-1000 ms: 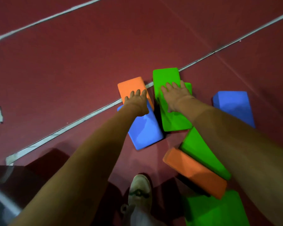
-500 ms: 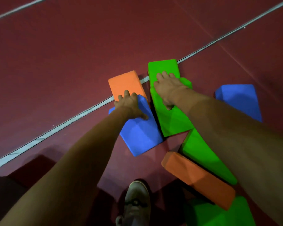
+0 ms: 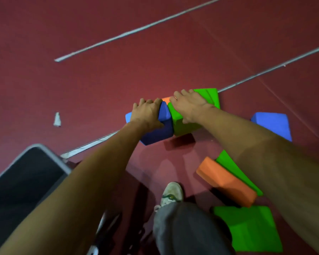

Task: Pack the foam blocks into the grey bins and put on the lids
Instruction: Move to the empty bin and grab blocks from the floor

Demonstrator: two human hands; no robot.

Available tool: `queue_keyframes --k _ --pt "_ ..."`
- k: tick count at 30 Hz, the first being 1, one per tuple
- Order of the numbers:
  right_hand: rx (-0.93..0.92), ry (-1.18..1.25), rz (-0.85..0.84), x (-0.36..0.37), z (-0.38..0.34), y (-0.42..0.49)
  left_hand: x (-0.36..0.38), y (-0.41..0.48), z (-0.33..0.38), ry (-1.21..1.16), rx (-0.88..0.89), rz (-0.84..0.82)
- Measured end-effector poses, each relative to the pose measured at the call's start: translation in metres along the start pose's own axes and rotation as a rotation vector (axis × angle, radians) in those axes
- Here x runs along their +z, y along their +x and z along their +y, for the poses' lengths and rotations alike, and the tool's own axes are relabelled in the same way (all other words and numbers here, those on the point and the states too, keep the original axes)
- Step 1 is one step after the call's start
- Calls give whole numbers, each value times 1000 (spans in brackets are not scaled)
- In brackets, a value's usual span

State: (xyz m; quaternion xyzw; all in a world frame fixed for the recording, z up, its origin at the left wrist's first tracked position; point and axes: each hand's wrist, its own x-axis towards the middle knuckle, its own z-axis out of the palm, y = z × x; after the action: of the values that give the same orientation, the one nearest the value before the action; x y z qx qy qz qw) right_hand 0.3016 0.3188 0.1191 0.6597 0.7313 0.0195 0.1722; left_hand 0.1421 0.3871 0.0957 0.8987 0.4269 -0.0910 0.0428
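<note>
The grey bin [image 3: 31,173] lies open at lower left, nearest the left arm. The left hand [image 3: 145,113] clasps a blue block [image 3: 160,131]; beside it, the right hand [image 3: 189,105] grips a green block [image 3: 184,124] (an orange one is mostly hidden behind). Both blocks are raised, their long axes running away from the person.

Dark-red floor [image 3: 99,80] bears loose foam blocks [image 3: 226,183], grey bin [image 3: 26,173]

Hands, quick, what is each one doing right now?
Left hand: closed around the blue block.
Right hand: closed over the green block, pressing it against the blue one.
</note>
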Motion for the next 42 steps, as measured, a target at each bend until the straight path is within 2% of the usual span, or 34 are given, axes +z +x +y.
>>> queue_keyframes --k 5,11,20,28,37,42 --pt "-93 -36 105 -96 -69 -12 -60 -96 -64 10 -116 101" --pt "-250 -55 243 -192 -191 -15 -104 -223 -164 62 -281 154" --pt "-458 -36 310 -260 -388 21 -77 -373 -300 7 -537 181" --pt "-633 -131 271 -227 -503 92 10 -410 -384 -41 -701 146" --pt "-661 -114 156 -151 -555 169 107 -373 -437 -36 -682 86" --pt "-666 -136 221 -106 -581 203 161 -350 -460 -59 -736 92"
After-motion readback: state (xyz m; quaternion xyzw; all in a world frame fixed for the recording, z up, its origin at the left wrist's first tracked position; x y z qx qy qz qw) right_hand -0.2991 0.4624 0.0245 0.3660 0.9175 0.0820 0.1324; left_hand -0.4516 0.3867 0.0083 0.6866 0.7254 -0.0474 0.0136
